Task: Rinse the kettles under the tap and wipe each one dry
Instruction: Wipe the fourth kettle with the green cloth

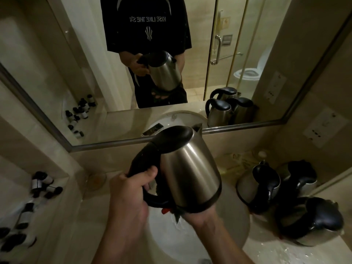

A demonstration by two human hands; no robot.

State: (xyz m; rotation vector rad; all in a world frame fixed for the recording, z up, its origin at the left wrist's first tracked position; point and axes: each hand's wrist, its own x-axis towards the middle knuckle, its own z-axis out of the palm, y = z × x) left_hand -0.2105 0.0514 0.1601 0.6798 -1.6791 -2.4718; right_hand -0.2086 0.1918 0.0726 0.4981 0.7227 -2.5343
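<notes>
Progress is judged partial: 1 kettle (pixel 188 168) is held over the sink (pixel 236 221), lid closed, tilted with its spout toward the mirror (pixel 57 77). Whether it has been rinsed or dried cannot be told. Its black handle is gripped by the left hand (pixel 131 189), fingers curled round it. Its base is supported from below by the right hand (pixel 200 216); those fingers are hidden. 3 kettles (pixel 264 187) are seen on the wet counter (pixel 266 250) to the right, apparently awaiting handling.
</notes>
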